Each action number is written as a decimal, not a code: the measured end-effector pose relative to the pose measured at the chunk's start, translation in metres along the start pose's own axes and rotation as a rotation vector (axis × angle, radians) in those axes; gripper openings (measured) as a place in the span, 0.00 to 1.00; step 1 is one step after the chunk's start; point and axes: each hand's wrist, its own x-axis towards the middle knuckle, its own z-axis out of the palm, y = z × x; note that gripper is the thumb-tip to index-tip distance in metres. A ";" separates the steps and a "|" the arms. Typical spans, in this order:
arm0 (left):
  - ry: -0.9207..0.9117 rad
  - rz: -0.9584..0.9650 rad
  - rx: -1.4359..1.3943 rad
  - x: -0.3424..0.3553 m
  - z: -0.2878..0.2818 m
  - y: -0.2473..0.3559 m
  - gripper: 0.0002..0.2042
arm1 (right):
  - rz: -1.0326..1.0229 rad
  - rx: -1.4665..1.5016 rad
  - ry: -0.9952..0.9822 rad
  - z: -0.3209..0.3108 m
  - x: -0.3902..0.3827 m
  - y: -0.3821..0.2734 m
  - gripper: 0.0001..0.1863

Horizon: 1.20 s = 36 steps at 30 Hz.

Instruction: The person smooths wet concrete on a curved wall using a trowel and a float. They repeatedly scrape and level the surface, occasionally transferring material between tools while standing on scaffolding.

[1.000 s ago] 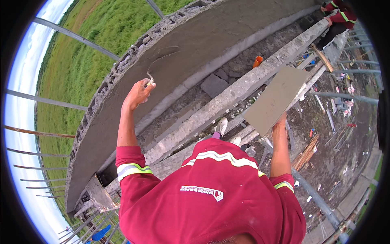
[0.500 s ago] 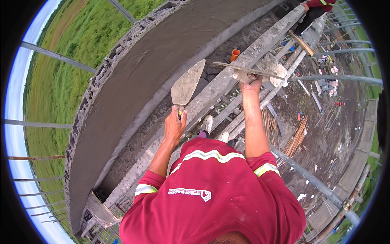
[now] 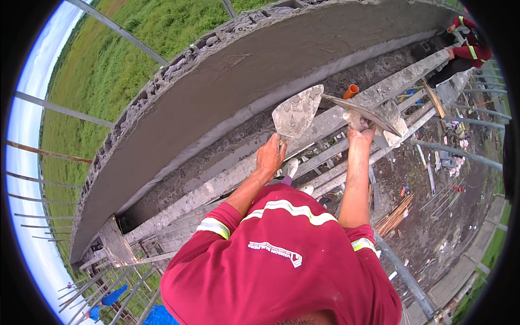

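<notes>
Left hand: my left hand [image 3: 271, 157] is wrapped round the handle of a leaf-shaped grey metal trowel [image 3: 298, 112] smeared with mortar; most of the handle is hidden.
Right hand: my right hand [image 3: 360, 135] has its fingers curled at the underside of a thin, flat, grey-brown board [image 3: 374, 117]; I can't tell exactly what they close on.
Trowel's long axis: it runs from my left hand away from me and to the right, tip outermost.
Board's long edge: it slants from far left to near right, steeply tilted and seen almost edge-on.
Gap between the 2 tools: the trowel's tip and the board's far left corner meet in view; touching or just apart, I can't tell.
Nearer hand: my left hand is closer to the curved wall coated in grey plaster [image 3: 216, 89], which lies beyond and to the left, well apart from the board.
Beam: the trowel's handle end and the board show above a long, rough grey concrete beam [image 3: 227, 183].
Pipe: a short orange tube [image 3: 351, 90] stands just past the board.
</notes>
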 end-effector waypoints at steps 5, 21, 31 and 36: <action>0.026 0.064 -0.092 0.003 0.011 0.012 0.12 | -0.065 -0.049 0.051 0.007 0.003 0.011 0.32; -0.262 -0.204 -0.008 0.088 -0.187 -0.046 0.20 | -0.183 -0.608 0.009 -0.078 0.018 -0.024 0.28; -0.265 -0.332 0.074 0.093 -0.309 -0.067 0.22 | -0.219 -0.709 0.024 -0.153 0.044 -0.098 0.33; -0.235 -0.242 0.294 0.061 -0.261 -0.067 0.20 | -0.175 -0.753 0.202 -0.168 0.021 -0.115 0.36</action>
